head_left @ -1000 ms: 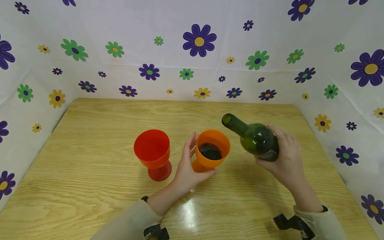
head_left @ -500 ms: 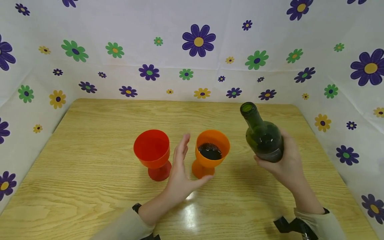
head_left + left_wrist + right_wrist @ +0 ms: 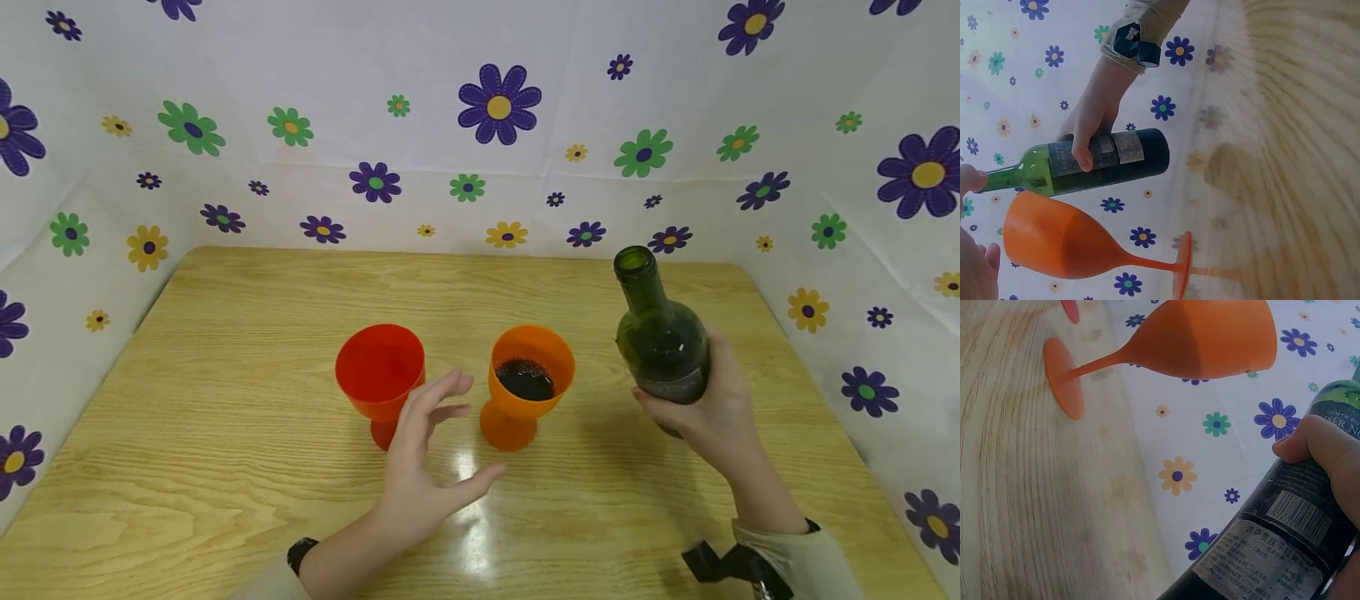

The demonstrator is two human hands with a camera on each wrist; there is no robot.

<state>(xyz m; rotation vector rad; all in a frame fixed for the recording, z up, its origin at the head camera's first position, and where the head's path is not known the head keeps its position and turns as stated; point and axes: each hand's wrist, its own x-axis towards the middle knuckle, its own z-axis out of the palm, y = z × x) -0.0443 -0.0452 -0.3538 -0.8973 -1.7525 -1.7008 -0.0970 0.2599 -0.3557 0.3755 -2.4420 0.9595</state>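
Note:
My right hand grips a green glass wine bottle round its labelled body, neck up and leaning slightly left. In the left wrist view the bottle's base is held above the table. An orange goblet stands on the table at the centre, with dark liquid in its bowl. To its left is a red goblet with no liquid showing inside. My left hand is between and in front of the two goblets, fingers spread and holding nothing. It overlaps the red goblet's stem and foot in the head view.
The goblets stand on a wooden table. A white cloth with printed flowers hangs behind the table and along both sides. Black straps show at both wrists.
My left hand has let go of the orange goblet and drawn back toward the lower left. The bottle in my right hand has swung from a strong leftward tilt to nearly upright.

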